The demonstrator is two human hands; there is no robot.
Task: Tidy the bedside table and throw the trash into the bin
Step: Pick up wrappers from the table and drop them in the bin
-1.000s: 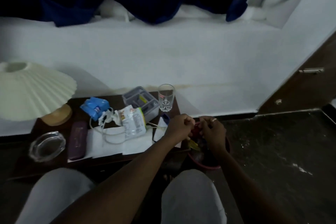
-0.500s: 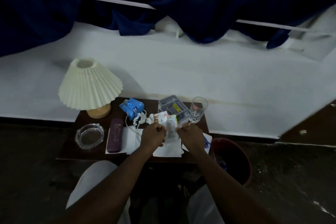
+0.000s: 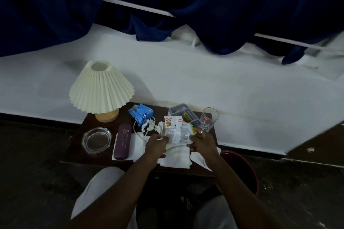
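A white snack wrapper (image 3: pixel 177 130) with orange and green print lies at the middle of the dark wooden bedside table (image 3: pixel 74 147). My left hand (image 3: pixel 156 143) pinches its left edge and my right hand (image 3: pixel 202 140) grips its right edge. Under them lie white paper sheets (image 3: pixel 176 159) and a white cable (image 3: pixel 138 132). The dark red bin (image 3: pixel 240 165) stands on the floor to the right of the table, partly hidden by my right forearm.
On the table also stand a pleated cream lamp (image 3: pixel 101 89), a glass ashtray (image 3: pixel 96 140), a purple case (image 3: pixel 122 141), a blue packet (image 3: pixel 140 114), a grey organiser tray (image 3: pixel 181 112) and a drinking glass (image 3: pixel 209 119). A white wall lies behind.
Both hands moved from over the bin to the table's middle and took hold of the snack wrapper. The view swung left and up, bringing the whole lamp into sight.
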